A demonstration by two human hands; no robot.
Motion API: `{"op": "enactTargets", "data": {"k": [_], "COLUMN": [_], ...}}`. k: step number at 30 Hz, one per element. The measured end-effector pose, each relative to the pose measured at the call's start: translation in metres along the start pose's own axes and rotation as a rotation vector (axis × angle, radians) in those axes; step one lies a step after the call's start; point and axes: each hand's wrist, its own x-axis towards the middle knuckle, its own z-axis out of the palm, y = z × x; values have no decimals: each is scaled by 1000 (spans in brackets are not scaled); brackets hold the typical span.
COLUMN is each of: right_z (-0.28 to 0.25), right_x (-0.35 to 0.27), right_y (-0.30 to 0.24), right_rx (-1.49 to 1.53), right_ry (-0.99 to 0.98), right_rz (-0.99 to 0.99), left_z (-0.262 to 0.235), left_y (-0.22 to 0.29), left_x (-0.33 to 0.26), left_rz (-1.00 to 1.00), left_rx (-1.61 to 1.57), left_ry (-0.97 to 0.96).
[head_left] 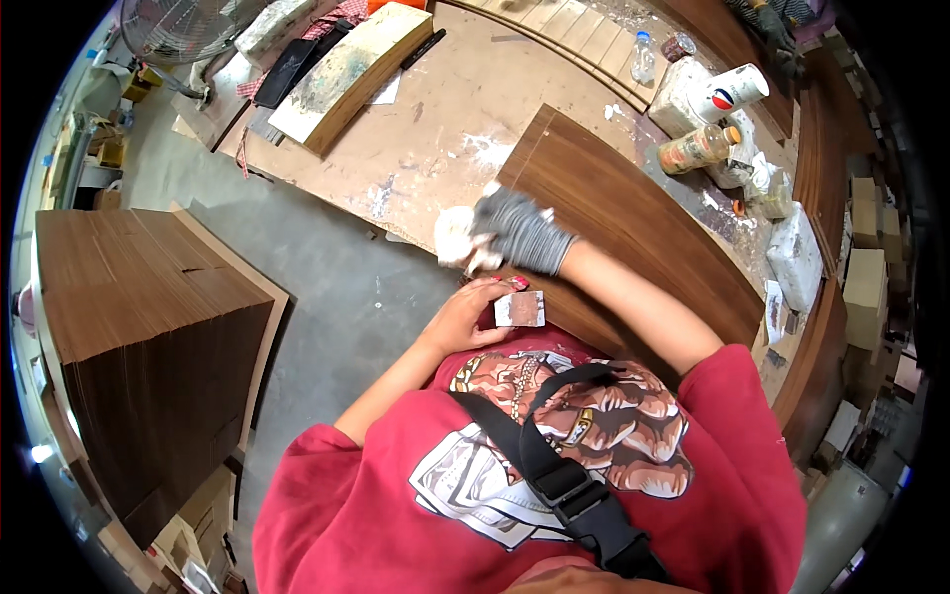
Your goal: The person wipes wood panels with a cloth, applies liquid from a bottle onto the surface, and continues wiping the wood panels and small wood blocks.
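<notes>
My left hand (465, 319), bare, is closed at the near edge of the wooden panel, close to my shirt. It holds a small square plate (522, 309) with brown paste spread on its face. My right hand (522, 233) wears a grey glove and is closed on a crumpled white cloth (456, 236), just beyond the left hand at the panel's left end. The gloved fingertips are blurred. Under my right arm lies a dark brown wood-grain panel (614, 198), flat on the workbench.
The stained workbench (435, 129) carries a thick wooden block (356, 74) at the far left. To the right stand a bottle with an orange cap (699, 149), a white cup (730, 93) and a clear plastic bottle (643, 59). A tall stack of brown panels (163, 297) is on the left. Another person's gloved hand (775, 27) shows at the far right.
</notes>
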Motion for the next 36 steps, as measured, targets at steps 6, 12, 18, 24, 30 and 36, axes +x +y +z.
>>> {"op": "enactTargets", "data": {"k": [6, 12, 18, 24, 30, 36], "right_z": [9, 0, -40, -91, -84, -55], "right_x": [-1, -11, -12, 12, 17, 3], "right_y": [4, 3, 78, 176, 170, 132], "right_rx": [74, 2, -6, -456, -213, 625], "right_ry": [14, -29, 317, 154, 434, 634], "right_rz": [-94, -110, 182, 647, 783, 526], "left_z": [6, 12, 14, 22, 27, 32], "left_y": [3, 0, 3, 6, 1, -1], "left_x": [-2, -2, -1, 4, 4, 4], "left_rz": [-34, -43, -43, -7, -15, -20], "left_rx": [29, 19, -7, 20, 13, -16], "left_ry": [42, 75, 92, 139, 182, 217]}}
